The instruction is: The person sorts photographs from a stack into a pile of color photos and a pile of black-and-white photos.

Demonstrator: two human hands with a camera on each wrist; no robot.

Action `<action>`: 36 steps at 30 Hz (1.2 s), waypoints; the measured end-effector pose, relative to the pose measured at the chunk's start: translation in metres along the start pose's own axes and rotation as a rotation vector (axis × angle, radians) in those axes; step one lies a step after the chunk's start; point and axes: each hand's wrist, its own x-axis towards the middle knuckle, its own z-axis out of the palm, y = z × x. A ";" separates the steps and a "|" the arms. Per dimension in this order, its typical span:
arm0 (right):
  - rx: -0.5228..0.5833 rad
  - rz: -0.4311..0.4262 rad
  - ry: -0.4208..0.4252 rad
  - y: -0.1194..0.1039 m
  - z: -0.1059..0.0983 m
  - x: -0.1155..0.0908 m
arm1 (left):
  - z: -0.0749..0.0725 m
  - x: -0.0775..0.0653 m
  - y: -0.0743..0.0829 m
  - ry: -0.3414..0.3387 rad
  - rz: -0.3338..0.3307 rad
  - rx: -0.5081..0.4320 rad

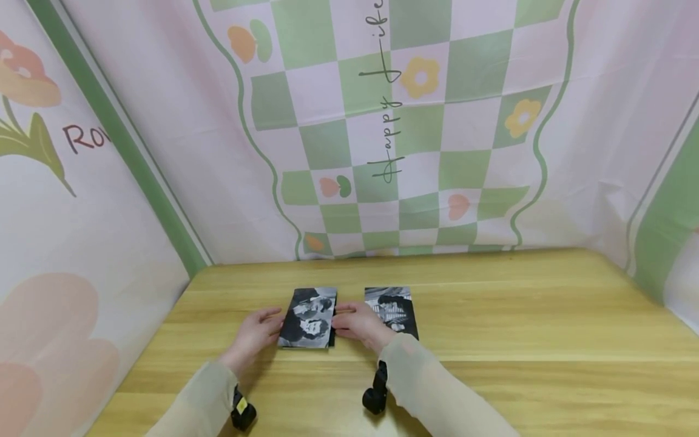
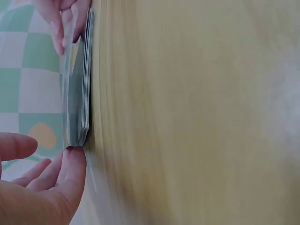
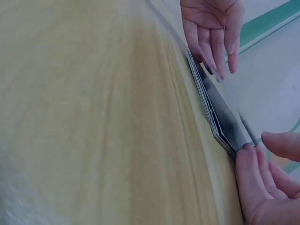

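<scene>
A small stack of black-and-white photo cards (image 1: 308, 318) lies on the table between the two hands. My left hand (image 1: 255, 335) is at its left side, fingers fairly straight and their tips at the edge. On the opposite side, my right hand (image 1: 360, 325) touches the stack's edge with extended fingertips, thumb held apart. Seen edge-on in the left wrist view, the stack (image 2: 86, 79) has several layers, the top ones spread slightly apart. Another black-and-white card (image 1: 401, 308) lies to the right, partly hidden under my right hand and wrist.
The wooden table (image 1: 519, 315) extends to both sides and toward me. Behind it hangs a cloth (image 1: 420, 176) with green and white checks. A second printed cloth (image 1: 65, 243) borders the left side. Each wrist wears a black camera (image 1: 375, 397).
</scene>
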 end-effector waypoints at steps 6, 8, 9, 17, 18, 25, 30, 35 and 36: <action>-0.078 0.009 0.055 0.000 0.003 0.001 | 0.007 -0.005 0.003 -0.017 0.053 -0.023; -0.105 0.019 0.062 -0.001 0.003 0.001 | 0.009 -0.006 0.004 -0.020 0.067 -0.030; -0.112 0.021 0.061 -0.002 0.003 0.000 | 0.010 -0.006 0.005 -0.020 0.073 -0.033; -0.118 0.014 0.035 -0.001 -0.001 -0.005 | 0.013 -0.007 0.005 0.021 0.059 -0.040; -0.124 0.015 0.029 -0.001 -0.002 -0.006 | 0.014 -0.007 0.005 0.027 0.051 -0.040; -0.181 0.021 0.016 -0.004 -0.011 -0.011 | 0.024 -0.006 0.002 0.037 0.014 -0.046; -0.225 0.011 0.058 -0.004 -0.023 -0.014 | 0.035 -0.005 0.004 0.009 0.024 -0.054; -0.258 -0.008 0.112 -0.007 -0.041 -0.018 | 0.050 -0.004 0.011 -0.028 0.029 -0.035; -0.263 -0.014 0.122 -0.007 -0.046 -0.019 | 0.053 -0.004 0.012 -0.040 0.034 -0.037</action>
